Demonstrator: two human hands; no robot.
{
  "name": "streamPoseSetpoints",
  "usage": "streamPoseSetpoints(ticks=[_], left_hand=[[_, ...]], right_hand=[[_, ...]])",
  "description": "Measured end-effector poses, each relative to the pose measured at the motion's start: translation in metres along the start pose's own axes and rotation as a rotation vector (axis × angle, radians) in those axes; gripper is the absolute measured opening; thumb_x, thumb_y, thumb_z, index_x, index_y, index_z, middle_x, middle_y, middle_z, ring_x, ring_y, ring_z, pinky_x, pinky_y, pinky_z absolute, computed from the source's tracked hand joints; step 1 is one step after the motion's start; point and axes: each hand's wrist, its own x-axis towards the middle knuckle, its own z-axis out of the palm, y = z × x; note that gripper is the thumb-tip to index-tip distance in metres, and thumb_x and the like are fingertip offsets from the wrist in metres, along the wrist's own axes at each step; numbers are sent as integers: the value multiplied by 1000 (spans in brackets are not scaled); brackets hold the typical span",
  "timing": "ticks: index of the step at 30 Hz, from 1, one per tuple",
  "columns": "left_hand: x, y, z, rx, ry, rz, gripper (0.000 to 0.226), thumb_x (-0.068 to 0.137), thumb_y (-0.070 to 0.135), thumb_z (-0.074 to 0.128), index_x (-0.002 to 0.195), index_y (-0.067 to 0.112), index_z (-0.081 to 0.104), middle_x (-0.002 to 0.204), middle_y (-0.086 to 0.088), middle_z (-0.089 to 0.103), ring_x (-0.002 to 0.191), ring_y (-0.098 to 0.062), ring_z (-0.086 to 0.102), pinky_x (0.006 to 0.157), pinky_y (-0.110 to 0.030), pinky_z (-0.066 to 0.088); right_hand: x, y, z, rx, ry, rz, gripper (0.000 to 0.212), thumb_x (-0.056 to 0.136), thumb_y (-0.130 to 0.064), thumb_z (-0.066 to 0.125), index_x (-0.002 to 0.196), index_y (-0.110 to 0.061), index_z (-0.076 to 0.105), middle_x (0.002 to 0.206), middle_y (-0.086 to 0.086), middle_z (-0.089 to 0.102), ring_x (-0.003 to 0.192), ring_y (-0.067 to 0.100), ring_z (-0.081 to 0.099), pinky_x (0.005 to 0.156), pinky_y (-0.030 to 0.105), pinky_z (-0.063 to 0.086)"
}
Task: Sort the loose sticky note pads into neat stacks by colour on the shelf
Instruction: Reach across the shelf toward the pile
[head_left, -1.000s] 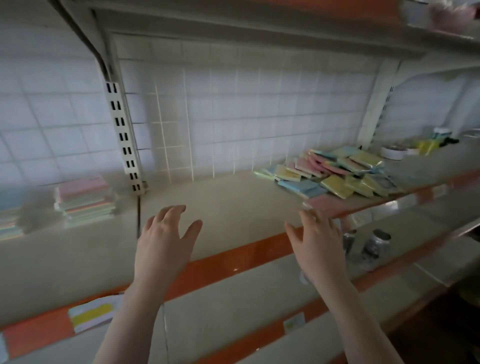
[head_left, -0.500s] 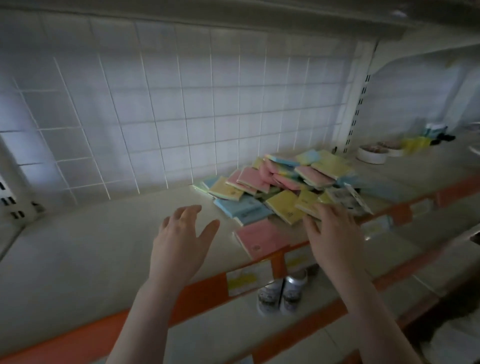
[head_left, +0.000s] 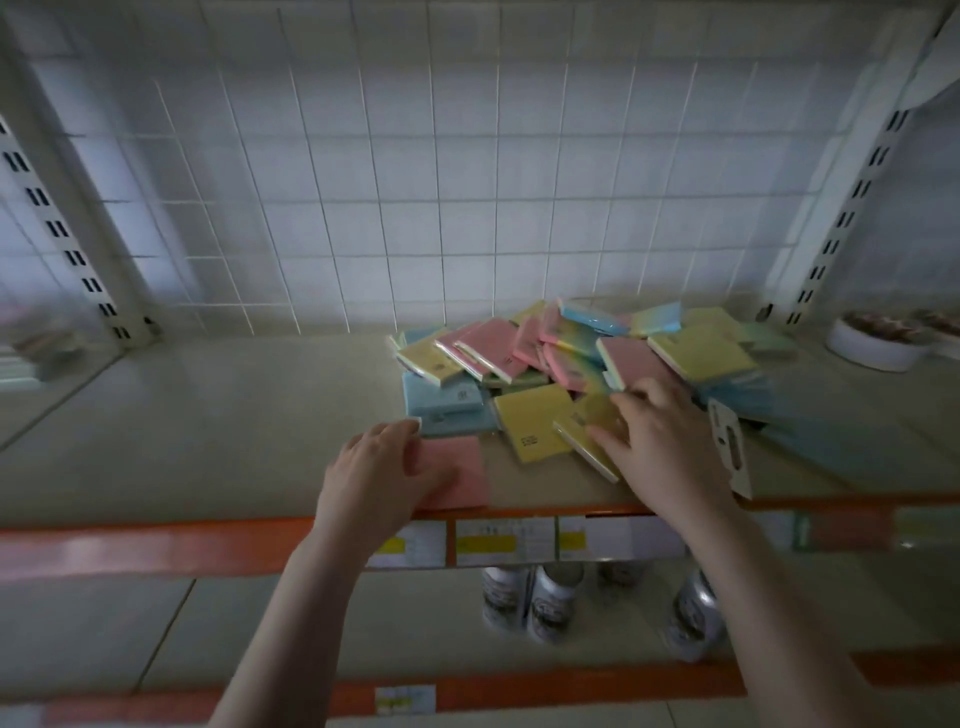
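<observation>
A heap of pads (head_left: 582, 358) lies on the shelf (head_left: 208, 426), a bowl (head_left: 872, 345) to its right

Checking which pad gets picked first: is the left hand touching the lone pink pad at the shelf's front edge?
Touching. The head view shows the left hand resting on the pink pad, its fingers overlapping the pad's left side.

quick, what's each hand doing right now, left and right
Left hand: open, fingers resting on the lone pink pad near the shelf edge.
Right hand: open, fingers spread over the yellow pad at the front of the pile; no grip visible.
</observation>
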Motion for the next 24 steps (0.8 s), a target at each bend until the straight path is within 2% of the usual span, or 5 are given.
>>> streamPoseSetpoints(ticks=[8,13,17,21,24], left_hand=[[6,-3,-5,-23,-51,-9,101,44,73,50,132,25,52,125,-1,55,114,-24,51,99,-36,40],[10,-1,-8,-64,-95,-37,84,60,53,78,134,24,51,125,-3,50,120,-25,44,102,-34,35],[17,-3,-10,-84,-79,-11,78,62,42,84,130,23,54,117,-4,49,115,-25,44,101,-36,37],[20,0,-17,-141,-25,45,57,59,32,87,109,28,60,101,2,46,100,-21,48,87,-31,40],[18,-1,-19,-224,9,84,50,60,23,87,98,30,56,95,2,53,86,-15,52,74,-26,39]], right_hand=[[12,10,0,-96,-196,20,71,76,-75,36,100,-13,60,109,8,51,106,28,39,92,38,36],[14,9,-3,-58,-234,1,85,61,-84,41,111,-16,55,114,6,49,110,26,39,92,35,33],[7,5,-6,38,-198,-45,102,43,-89,22,111,-19,55,113,1,50,109,22,39,88,31,31],[9,2,-7,119,-182,-140,92,49,-85,44,112,-19,55,113,-5,55,113,18,39,84,29,29],[15,-5,-12,201,-193,-192,72,59,-61,74,114,-20,52,108,-8,53,112,17,43,77,26,30]])
